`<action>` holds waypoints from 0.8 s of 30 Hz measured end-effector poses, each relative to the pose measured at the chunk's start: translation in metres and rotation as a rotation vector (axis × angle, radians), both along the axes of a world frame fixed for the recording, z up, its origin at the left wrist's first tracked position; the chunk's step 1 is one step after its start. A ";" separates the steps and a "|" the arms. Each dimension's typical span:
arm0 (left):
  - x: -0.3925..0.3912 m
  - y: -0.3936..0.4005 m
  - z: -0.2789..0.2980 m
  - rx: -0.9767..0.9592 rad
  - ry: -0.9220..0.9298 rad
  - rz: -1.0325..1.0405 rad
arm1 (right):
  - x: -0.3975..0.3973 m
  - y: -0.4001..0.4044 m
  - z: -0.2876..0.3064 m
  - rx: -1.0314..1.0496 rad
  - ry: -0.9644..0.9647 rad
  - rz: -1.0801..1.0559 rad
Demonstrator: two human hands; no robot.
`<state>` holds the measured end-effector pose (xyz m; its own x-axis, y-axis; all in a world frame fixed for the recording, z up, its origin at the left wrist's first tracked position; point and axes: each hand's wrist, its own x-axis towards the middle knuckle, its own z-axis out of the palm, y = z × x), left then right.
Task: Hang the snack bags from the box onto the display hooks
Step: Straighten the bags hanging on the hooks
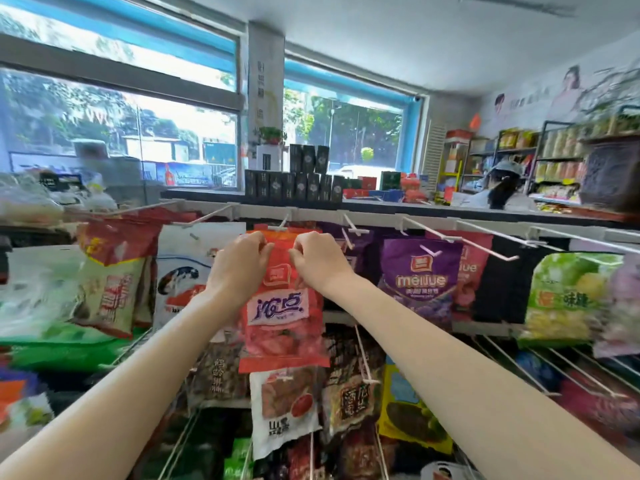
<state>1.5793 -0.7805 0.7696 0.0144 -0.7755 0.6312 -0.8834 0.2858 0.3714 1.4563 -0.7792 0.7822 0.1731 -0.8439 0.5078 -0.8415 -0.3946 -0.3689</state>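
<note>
Both hands, left hand (242,258) and right hand (317,258), pinch the top of a red snack bag (284,306) just below the centre hook (282,225), not yet threaded; neighbouring hooks right already carry bags (box out of view), so hanging looks partly done

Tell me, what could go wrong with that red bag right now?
1. Both hands, left hand and right hand, pinch the red bag at its top just below the hook. If the hole misses the hook tip, the bag might drop onto the bags below.
2. The purple bag hangs close on the right; an elbow or the red bag might knock it off.
3. Pulling too hard might tear the bag's top.
</note>
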 end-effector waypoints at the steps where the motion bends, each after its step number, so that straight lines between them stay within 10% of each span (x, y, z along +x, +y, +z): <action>1: 0.002 -0.006 -0.001 0.008 0.029 0.002 | 0.005 -0.006 0.000 0.004 -0.008 -0.014; 24: -0.011 -0.074 -0.029 0.074 0.122 -0.094 | 0.005 -0.065 -0.018 0.298 0.008 -0.041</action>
